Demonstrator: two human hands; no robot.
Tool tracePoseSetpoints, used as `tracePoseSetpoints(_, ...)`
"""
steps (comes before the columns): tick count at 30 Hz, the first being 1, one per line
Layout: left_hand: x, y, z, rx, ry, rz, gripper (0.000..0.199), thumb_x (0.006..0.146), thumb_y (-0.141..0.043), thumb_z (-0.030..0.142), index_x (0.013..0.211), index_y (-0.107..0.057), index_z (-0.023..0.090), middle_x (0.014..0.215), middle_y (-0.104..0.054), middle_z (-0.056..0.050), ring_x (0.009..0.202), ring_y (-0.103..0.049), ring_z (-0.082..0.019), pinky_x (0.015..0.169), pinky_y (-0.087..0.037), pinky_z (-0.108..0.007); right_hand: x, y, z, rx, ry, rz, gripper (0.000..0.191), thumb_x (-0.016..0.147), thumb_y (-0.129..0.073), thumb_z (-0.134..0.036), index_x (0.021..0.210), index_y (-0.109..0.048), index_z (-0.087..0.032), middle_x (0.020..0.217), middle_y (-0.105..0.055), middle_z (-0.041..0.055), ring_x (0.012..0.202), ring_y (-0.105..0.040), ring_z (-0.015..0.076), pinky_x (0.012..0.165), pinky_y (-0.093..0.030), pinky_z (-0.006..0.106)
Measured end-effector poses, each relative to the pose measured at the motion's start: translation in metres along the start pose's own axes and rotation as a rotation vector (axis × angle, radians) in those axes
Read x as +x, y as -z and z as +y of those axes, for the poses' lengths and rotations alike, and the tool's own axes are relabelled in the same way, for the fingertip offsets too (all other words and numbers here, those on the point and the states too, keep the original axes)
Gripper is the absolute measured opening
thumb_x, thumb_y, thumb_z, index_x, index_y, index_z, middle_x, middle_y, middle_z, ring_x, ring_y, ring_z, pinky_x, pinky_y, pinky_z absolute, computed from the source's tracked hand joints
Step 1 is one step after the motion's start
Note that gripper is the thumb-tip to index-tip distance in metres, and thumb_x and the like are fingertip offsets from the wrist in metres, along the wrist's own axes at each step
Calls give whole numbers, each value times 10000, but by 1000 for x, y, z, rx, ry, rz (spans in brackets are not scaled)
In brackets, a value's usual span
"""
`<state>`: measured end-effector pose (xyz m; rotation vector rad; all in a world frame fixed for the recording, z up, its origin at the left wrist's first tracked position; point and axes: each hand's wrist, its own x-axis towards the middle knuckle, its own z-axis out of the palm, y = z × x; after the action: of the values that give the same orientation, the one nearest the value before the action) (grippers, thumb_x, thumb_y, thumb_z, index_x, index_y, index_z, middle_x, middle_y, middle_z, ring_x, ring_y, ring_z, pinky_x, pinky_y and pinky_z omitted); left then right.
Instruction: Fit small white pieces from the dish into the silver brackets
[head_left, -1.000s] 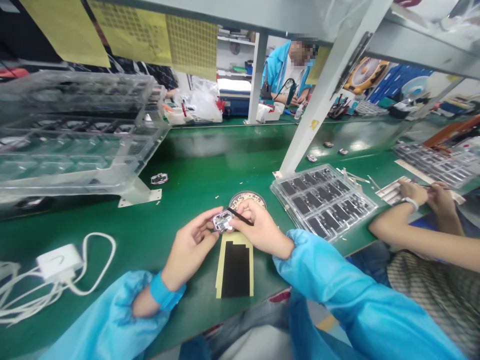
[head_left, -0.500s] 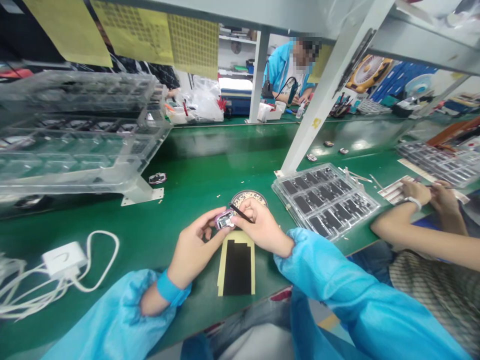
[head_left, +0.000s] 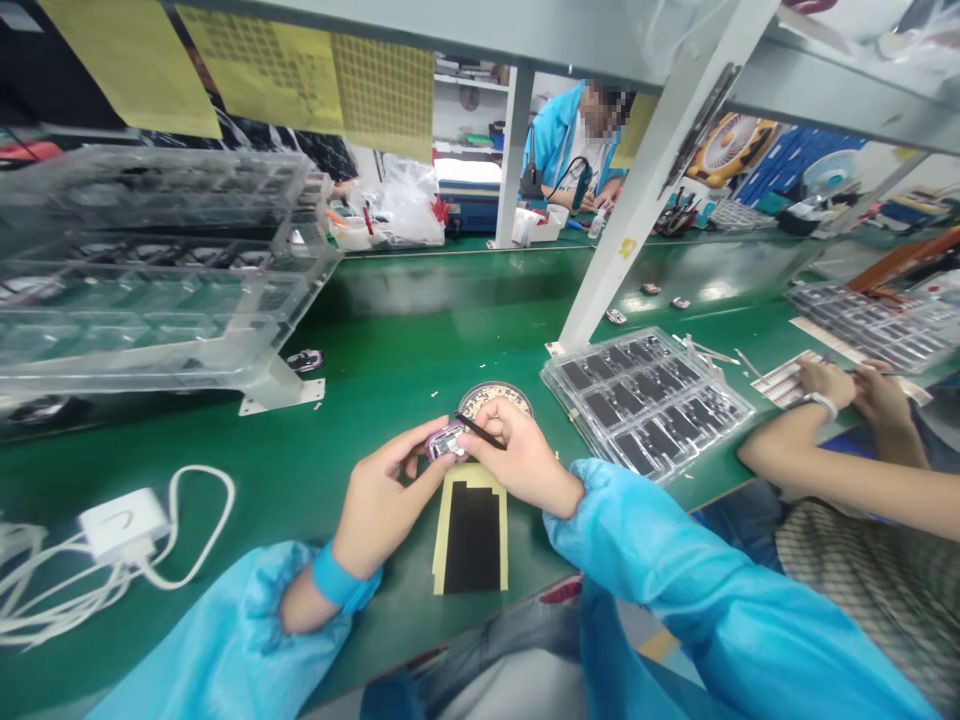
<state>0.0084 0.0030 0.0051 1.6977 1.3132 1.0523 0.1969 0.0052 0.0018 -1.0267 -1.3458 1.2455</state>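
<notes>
In the head view, my left hand (head_left: pixel 386 500) is closed on a small pink-rimmed electronic device (head_left: pixel 445 441) with silvery inner parts showing. Thumb and fingers grip it by its left and lower edges. My right hand (head_left: pixel 516 452) pinches black tweezers (head_left: pixel 480 431), and its thumb reaches the device's right side. Just below both hands lies a yellow backing sheet (head_left: pixel 440 545) carrying a black adhesive sheet (head_left: pixel 472 540). Behind the hands stands a round dish (head_left: pixel 495 390) of tiny pale pieces, partly hidden by my right hand.
Clear compartment trays (head_left: pixel 649 400) with dark parts lie right of centre. More clear trays (head_left: pixel 165 300) are stacked at left, above a white charger with cables (head_left: pixel 124 522). A slanted post (head_left: pixel 622 230) rises behind. A co-worker's hands (head_left: pixel 855 385) are at right; another person sits opposite.
The whole view has shifted slightly. Both hands keep their hold on the device and tweezers, with barely any movement between them.
</notes>
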Motion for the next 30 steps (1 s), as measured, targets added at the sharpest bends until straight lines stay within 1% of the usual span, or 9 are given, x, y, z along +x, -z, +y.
tracePoseSetpoints(3,1,-1,4,-210,97,-35,522,794,-787,422,1259,-694,203,1017,-737,-59,877,-666,-211,826,-545,-304,1,0,-2,-25,38,36,327,813,-764,-396,926,-505,-232,818,-607,-17,756,-619,155,713,-522,292)
tracePoseSetpoints(5,2,-1,7,-386,169,-87,563,750,-833,398,1249,-689,181,1128,-737,-87,991,-692,-235,908,-562,-316,2,1,-5,-30,63,37,352,790,-781,-399,985,-546,-224,886,-614,3,808,-613,158,756,-529,295)
tracePoseSetpoints(7,3,-2,8,-496,210,-125,590,717,-865,378,1238,-687,167,1156,-735,-104,1044,-697,-247,942,-569,-322,3,1,-7,-20,55,-5,358,788,-776,-419,994,-583,-200,907,-622,17,841,-613,162,796,-530,301)
tracePoseSetpoints(9,4,-2,8,-535,219,-137,594,709,-875,366,1234,-687,162,1146,-739,-110,1049,-702,-247,934,-581,-313,3,1,-9,-19,40,-31,357,781,-779,-430,965,-615,-171,885,-624,22,836,-610,160,804,-524,300)
tracePoseSetpoints(15,2,-4,7,-535,192,-103,491,734,-864,347,1172,-721,176,1149,-741,-104,1041,-711,-239,918,-593,-288,2,-2,-7,-7,6,17,369,757,-809,-418,967,-669,-149,844,-631,15,772,-599,146,754,-509,279)
tracePoseSetpoints(20,0,-9,4,-527,127,-90,413,779,-825,347,1143,-720,181,1194,-720,-101,1101,-685,-253,970,-573,-321,0,-5,-3,7,0,-31,339,794,-772,-434,940,-675,-144,857,-649,25,796,-610,157,750,-507,276)
tracePoseSetpoints(22,-1,-10,1,-454,77,-85,400,820,-786,360,1176,-704,198,1211,-710,-93,1098,-682,-253,967,-574,-342,0,-6,-3,-3,-1,-3,329,792,-770,-421,923,-666,-138,828,-644,24,765,-602,154,713,-498,268)
tracePoseSetpoints(26,-5,-11,-3,-177,-40,-44,320,877,-714,364,1174,-721,243,1156,-719,-58,1035,-682,-230,924,-564,-339,-1,-8,-3,-39,37,36,277,790,-749,-364,917,-632,-148,828,-640,23,756,-594,154,710,-496,270)
tracePoseSetpoints(30,-6,-17,-3,-154,-52,40,284,869,-715,342,1139,-741,258,1098,-724,-40,977,-679,-210,849,-556,-305,3,-9,2,-133,77,42,153,807,-668,-265,893,-608,-154,810,-627,18,753,-587,155,702,-494,269)
